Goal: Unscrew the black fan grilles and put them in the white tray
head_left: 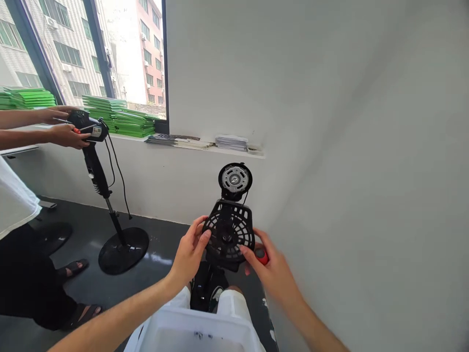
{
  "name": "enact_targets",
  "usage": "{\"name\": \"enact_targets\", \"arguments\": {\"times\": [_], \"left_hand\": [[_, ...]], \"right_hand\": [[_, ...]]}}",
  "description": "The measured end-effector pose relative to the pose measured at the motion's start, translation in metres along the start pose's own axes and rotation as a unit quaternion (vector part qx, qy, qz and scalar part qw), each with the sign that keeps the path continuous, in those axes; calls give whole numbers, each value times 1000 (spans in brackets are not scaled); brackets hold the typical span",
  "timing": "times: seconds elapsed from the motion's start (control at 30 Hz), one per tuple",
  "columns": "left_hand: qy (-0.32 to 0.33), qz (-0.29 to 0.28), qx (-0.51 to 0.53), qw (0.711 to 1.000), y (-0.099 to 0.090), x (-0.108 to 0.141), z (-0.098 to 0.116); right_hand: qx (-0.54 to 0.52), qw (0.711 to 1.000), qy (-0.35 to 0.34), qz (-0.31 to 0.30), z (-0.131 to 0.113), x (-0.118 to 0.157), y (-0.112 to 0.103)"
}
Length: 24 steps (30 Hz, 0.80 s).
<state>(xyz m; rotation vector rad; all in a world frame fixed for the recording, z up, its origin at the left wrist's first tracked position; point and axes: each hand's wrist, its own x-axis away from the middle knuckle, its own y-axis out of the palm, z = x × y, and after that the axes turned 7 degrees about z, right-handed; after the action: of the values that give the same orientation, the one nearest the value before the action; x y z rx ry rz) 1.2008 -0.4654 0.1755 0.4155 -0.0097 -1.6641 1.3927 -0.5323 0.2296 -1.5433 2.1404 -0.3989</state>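
Observation:
Between my two hands is a black slotted fan motor cover, held in front of a stand. My left hand grips its left edge, thumb on the near face. On the right edge, my right hand has its thumb on the cover and also keeps a screwdriver with a red handle in the palm; the screwdriver's shaft is hidden. Just above the cover, the exposed fan motor shows a round silver face in a black ring. A white tray with a few small metal parts rests at my lap.
To the left, another person's hands hold a screwdriver at a second fan's motor head, on a stand with a round base. Green folders and papers line the sill. A wall stands close on the right.

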Motion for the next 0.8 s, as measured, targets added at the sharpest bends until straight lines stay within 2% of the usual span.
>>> {"name": "enact_targets", "arguments": {"times": [0.17,0.23,0.33,0.47,0.7,0.8], "left_hand": [[97,30,1,995,25,-72,35],[105,38,4,994,34,-99,42],[114,52,-1,992,46,-128,40],[114,65,-11,991,54,-143,29],[107,61,-30,992,52,-156,9],[154,87,-65,982,56,-167,-2]], "right_hand": [[22,986,-107,124,-35,-57,-23],[21,982,-121,146,-44,-77,-27],[19,980,-123,154,-47,-99,-26],[11,983,-113,146,-41,-113,-23],[55,984,-106,129,-32,-128,-21],[82,981,-106,142,-22,-141,-23]]}}
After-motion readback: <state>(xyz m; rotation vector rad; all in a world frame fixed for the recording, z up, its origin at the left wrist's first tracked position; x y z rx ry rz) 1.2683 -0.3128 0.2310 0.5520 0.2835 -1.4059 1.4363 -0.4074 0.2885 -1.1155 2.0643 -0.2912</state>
